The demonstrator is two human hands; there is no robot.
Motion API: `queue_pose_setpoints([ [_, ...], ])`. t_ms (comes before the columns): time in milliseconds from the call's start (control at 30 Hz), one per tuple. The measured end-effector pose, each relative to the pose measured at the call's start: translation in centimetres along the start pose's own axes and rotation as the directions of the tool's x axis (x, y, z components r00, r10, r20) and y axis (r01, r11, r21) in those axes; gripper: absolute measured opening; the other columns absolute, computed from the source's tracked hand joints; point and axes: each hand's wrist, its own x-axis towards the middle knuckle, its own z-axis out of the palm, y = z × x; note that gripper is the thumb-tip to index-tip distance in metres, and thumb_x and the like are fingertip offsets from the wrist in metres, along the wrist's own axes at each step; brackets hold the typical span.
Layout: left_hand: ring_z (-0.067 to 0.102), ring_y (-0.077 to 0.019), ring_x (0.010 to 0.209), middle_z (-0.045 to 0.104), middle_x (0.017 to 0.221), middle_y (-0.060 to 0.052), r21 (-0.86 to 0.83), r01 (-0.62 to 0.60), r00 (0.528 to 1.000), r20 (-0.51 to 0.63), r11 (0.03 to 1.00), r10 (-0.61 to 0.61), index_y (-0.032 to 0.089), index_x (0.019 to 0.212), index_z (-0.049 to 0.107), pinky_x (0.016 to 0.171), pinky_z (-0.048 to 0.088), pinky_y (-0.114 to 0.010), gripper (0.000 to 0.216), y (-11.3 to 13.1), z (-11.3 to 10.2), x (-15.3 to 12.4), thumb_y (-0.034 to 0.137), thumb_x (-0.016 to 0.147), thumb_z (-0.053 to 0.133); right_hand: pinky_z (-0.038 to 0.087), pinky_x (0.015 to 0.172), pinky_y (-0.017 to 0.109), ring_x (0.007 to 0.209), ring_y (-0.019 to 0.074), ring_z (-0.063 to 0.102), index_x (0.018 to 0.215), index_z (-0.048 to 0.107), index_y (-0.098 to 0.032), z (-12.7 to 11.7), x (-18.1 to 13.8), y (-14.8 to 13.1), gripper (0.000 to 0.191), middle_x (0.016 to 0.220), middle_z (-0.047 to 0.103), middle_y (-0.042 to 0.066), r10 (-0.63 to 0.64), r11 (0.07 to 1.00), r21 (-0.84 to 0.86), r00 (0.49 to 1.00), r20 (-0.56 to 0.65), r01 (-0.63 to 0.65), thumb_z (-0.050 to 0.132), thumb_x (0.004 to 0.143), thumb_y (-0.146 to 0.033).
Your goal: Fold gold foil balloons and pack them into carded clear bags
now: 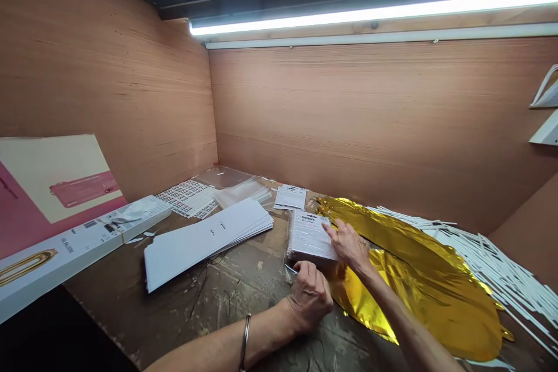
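A plastic-wrapped pack of printed cards (pixel 307 235) lies on the table in front of me. My right hand (pixel 351 244) is at its right side, with the index finger on the top near the corner and the other fingers along the edge. Close to the pack's front left corner, my left hand (pixel 310 290) is closed around a thin, pale, pointed tool (pixel 290 269). Only the tip of that tool shows, so its kind is unclear. Just behind the pack lie a few loose printed cards (pixel 290 197).
Gold foil balloons (pixel 436 296) spread to the right, beside many white sticks (pixel 501 261). Left of the pack lie folded white sheets (pixel 204 238), clear plastic sleeves (pixel 242 190) and label sheets (pixel 185 196). A long white box (pixel 82 244) stands at far left.
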Motion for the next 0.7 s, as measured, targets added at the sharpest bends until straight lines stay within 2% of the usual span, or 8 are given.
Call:
queue_pose_setpoints([
  [67, 0.052, -0.0254, 0.061, 0.056, 0.064, -0.015, 0.009, 0.017, 1.0, -0.012, 1.0, -0.017, 0.005, 0.073, 0.057, 0.054, 0.037, -0.043, 0.023, 0.3, 0.1, -0.4, 0.015, 0.078, 0.036, 0.034, 0.083, 0.035, 0.102, 0.0242, 0.046, 0.115, 0.047, -0.017, -0.9, -2.4, -0.6, 0.045, 0.11, 0.053, 0.012, -0.323, 0.938, -0.141, 0.946, -0.037, 0.315, 0.045, 0.077, -0.041],
  [133, 0.053, -0.0263, 0.062, 0.058, 0.067, -0.017, 0.005, 0.007, 1.0, -0.026, 1.0, -0.007, 0.005, 0.074, 0.057, 0.054, 0.036, -0.045, 0.023, 0.5, 0.2, -0.9, 0.014, 0.077, 0.036, 0.032, 0.086, 0.035, 0.102, 0.0229, 0.044, 0.117, 0.044, -0.018, -1.0, -4.4, -0.9, 0.042, 0.114, 0.051, 0.01, -0.622, 0.735, -0.333, 0.783, 0.017, 0.591, 0.05, 0.076, -0.025],
  [200, 0.053, -0.0263, 0.061, 0.058, 0.067, -0.017, -0.017, -0.012, 1.0, -0.021, 1.0, 0.011, 0.005, 0.074, 0.057, 0.055, 0.036, -0.045, 0.021, 0.7, 0.1, -1.2, 0.012, 0.076, 0.037, 0.033, 0.082, 0.036, 0.096, 0.023, 0.046, 0.116, 0.044, -0.017, -0.3, -5.5, -1.0, 0.039, 0.111, 0.052, 0.01, -0.729, 0.571, -0.479, 0.68, 0.078, 0.667, 0.048, 0.077, -0.016],
  [267, 0.054, -0.0267, 0.062, 0.059, 0.068, -0.016, -0.047, -0.045, 0.999, -0.008, 0.998, 0.045, 0.006, 0.073, 0.057, 0.056, 0.036, -0.046, 0.02, 0.6, 0.1, -1.3, 0.013, 0.075, 0.038, 0.035, 0.074, 0.035, 0.087, 0.0224, 0.047, 0.112, 0.046, -0.016, 0.9, -5.5, -1.5, 0.034, 0.101, 0.055, 0.009, -0.725, 0.532, -0.556, 0.683, 0.091, 0.639, 0.045, 0.079, -0.015],
  [400, 0.054, -0.026, 0.061, 0.058, 0.066, -0.014, -0.132, -0.165, 0.986, 0.015, 0.977, 0.169, 0.008, 0.072, 0.054, 0.062, 0.036, -0.052, 0.017, 0.0, 0.2, -1.8, 0.018, 0.073, 0.04, 0.033, 0.059, 0.03, 0.075, 0.0206, 0.047, 0.088, 0.052, -0.017, 3.1, -3.7, -3.1, 0.02, 0.083, 0.054, 0.007, -0.577, 0.639, -0.605, 0.816, 0.033, 0.476, 0.043, 0.074, -0.006],
  [467, 0.054, -0.0252, 0.061, 0.057, 0.066, -0.014, -0.156, -0.176, 0.981, 0.053, 0.972, 0.186, 0.008, 0.073, 0.054, 0.063, 0.037, -0.052, 0.017, -0.3, 0.2, -2.1, 0.019, 0.073, 0.041, 0.031, 0.056, 0.028, 0.075, 0.0198, 0.047, 0.082, 0.05, -0.017, 3.8, -2.9, -3.8, 0.019, 0.081, 0.054, 0.007, -0.534, 0.671, -0.599, 0.845, 0.018, 0.436, 0.042, 0.072, -0.003],
  [600, 0.056, -0.0295, 0.071, 0.059, 0.077, -0.02, -0.137, -0.065, 0.988, 0.127, 0.988, 0.083, 0.004, 0.083, 0.056, 0.06, 0.039, -0.049, 0.023, -0.6, -0.4, -1.9, 0.017, 0.077, 0.037, 0.029, 0.055, 0.027, 0.076, 0.019, 0.047, 0.08, 0.049, -0.017, 3.8, -2.5, -4.1, 0.014, 0.082, 0.053, 0.006, -0.529, 0.682, -0.568, 0.847, 0.052, 0.461, 0.043, 0.073, -0.006],
  [700, 0.056, -0.0342, 0.08, 0.059, 0.09, -0.025, -0.118, -0.016, 0.991, 0.132, 0.993, 0.031, 0.001, 0.092, 0.057, 0.06, 0.04, -0.051, 0.029, -0.2, -0.6, -1.2, 0.019, 0.078, 0.039, 0.03, 0.057, 0.027, 0.076, 0.019, 0.047, 0.078, 0.05, -0.019, 2.7, -2.9, -3.5, 0.009, 0.081, 0.053, 0.004, -0.572, 0.652, -0.543, 0.813, 0.106, 0.53, 0.049, 0.071, -0.013],
])
